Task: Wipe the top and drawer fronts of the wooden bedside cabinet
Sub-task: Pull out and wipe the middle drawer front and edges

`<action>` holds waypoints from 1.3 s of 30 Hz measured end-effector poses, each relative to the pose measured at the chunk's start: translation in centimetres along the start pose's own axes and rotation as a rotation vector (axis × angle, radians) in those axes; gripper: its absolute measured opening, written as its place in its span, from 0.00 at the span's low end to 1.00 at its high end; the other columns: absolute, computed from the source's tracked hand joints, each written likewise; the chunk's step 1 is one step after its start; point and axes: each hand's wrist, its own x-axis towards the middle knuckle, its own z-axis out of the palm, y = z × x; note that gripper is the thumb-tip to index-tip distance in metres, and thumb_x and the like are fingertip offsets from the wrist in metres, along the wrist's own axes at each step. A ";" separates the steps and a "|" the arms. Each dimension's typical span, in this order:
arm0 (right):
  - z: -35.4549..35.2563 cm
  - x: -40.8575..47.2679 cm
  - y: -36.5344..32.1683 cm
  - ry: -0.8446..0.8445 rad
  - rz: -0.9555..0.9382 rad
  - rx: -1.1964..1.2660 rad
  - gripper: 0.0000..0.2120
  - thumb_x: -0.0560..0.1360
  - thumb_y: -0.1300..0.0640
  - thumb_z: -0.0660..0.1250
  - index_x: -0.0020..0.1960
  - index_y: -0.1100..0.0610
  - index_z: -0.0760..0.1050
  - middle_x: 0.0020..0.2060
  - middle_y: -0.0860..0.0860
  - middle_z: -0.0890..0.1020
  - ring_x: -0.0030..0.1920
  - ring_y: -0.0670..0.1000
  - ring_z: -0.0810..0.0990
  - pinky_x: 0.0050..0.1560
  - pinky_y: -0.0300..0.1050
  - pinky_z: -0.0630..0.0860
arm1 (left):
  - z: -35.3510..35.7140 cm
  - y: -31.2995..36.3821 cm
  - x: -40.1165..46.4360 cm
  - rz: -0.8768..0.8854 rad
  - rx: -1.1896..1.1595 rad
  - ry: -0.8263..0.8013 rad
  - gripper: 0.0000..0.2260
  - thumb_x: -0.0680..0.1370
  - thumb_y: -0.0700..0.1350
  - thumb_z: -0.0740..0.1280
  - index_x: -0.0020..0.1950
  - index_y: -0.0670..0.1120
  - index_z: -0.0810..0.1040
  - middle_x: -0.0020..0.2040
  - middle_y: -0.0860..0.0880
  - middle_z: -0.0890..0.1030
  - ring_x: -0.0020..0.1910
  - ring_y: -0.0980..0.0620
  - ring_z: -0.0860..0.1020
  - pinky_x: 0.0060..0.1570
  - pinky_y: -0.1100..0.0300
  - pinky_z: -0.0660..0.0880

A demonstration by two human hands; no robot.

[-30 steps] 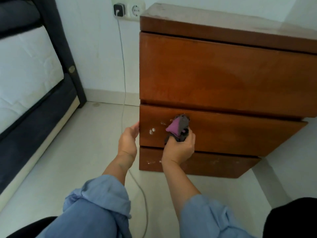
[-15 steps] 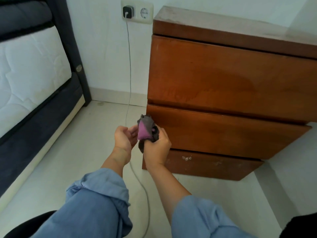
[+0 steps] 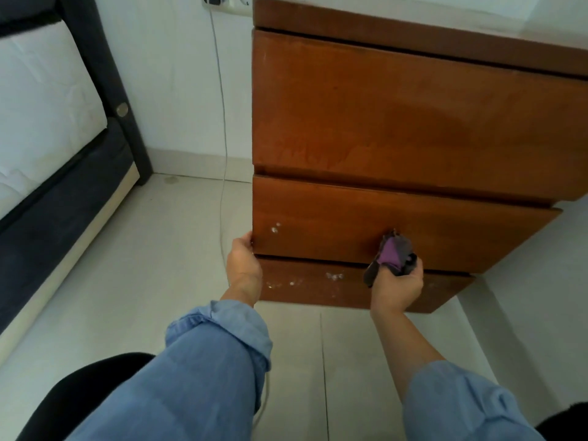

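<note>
The wooden bedside cabinet (image 3: 397, 122) stands against the white wall, showing a tall upper drawer front, a middle one (image 3: 318, 224) and a low bottom one (image 3: 318, 288). My right hand (image 3: 397, 288) grips a bunched purple and grey cloth (image 3: 394, 253) and presses it against the lower edge of the middle drawer front. My left hand (image 3: 242, 262) holds the cabinet's left edge at the middle drawer. White specks mark the left of the middle and bottom fronts. Most of the cabinet top is out of frame.
A dark bed frame (image 3: 105, 74) with a white mattress (image 3: 38, 100) runs along the left. A thin white cable (image 3: 221, 138) hangs from a wall socket (image 3: 222, 0) down to the pale tiled floor (image 3: 143, 265) beside the cabinet.
My right hand has swept the cloth from the middle drawer's left end to the right along its front. My left hand has returned to the cabinet's left edge.
</note>
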 end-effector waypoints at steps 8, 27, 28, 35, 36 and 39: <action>3.4 -1.5 1.5 0.056 -0.070 0.006 0.16 0.69 0.66 0.71 0.56 0.61 0.76 0.50 0.59 0.80 0.45 0.51 0.76 0.45 0.42 0.74 | -0.7 -0.5 1.7 0.016 0.007 -0.003 0.23 0.81 0.43 0.46 0.66 0.41 0.75 0.63 0.45 0.78 0.58 0.54 0.74 0.58 0.61 0.64; 10.2 -13.0 1.6 -0.241 -0.263 -0.103 0.08 0.66 0.68 0.70 0.39 0.56 0.76 0.37 0.51 0.80 0.34 0.47 0.75 0.33 0.35 0.71 | -2.7 1.3 2.4 -0.130 0.036 -0.165 0.25 0.80 0.45 0.44 0.66 0.41 0.75 0.66 0.44 0.76 0.61 0.51 0.72 0.70 0.54 0.59; 10.4 -13.3 1.5 -0.251 -0.269 -0.113 0.08 0.66 0.68 0.70 0.38 0.57 0.76 0.36 0.51 0.79 0.34 0.46 0.74 0.33 0.34 0.70 | -2.8 1.3 2.4 -0.138 0.035 -0.170 0.25 0.80 0.45 0.44 0.66 0.41 0.75 0.65 0.44 0.77 0.61 0.51 0.72 0.71 0.54 0.58; 11.0 -14.3 1.1 -0.537 -0.343 -0.238 0.10 0.67 0.70 0.66 0.44 0.58 0.80 0.39 0.51 0.81 0.38 0.50 0.78 0.36 0.36 0.72 | -4.1 0.9 2.0 -0.170 -0.061 -0.046 0.19 0.79 0.44 0.47 0.50 0.42 0.77 0.47 0.44 0.78 0.48 0.49 0.75 0.55 0.57 0.70; 11.2 -14.5 1.1 -0.619 -0.363 -0.275 0.12 0.68 0.70 0.65 0.46 0.58 0.81 0.40 0.51 0.82 0.39 0.50 0.79 0.37 0.37 0.73 | -4.3 0.9 1.9 -0.180 -0.087 -0.008 0.17 0.78 0.44 0.48 0.47 0.42 0.76 0.43 0.44 0.78 0.46 0.48 0.74 0.50 0.57 0.71; 10.8 -14.5 0.6 -0.670 -0.332 -0.246 0.13 0.68 0.70 0.64 0.46 0.58 0.81 0.41 0.52 0.82 0.41 0.51 0.79 0.39 0.40 0.75 | -4.8 0.6 1.5 -0.174 -0.065 0.011 0.19 0.79 0.43 0.48 0.53 0.39 0.77 0.44 0.44 0.80 0.51 0.46 0.75 0.57 0.54 0.71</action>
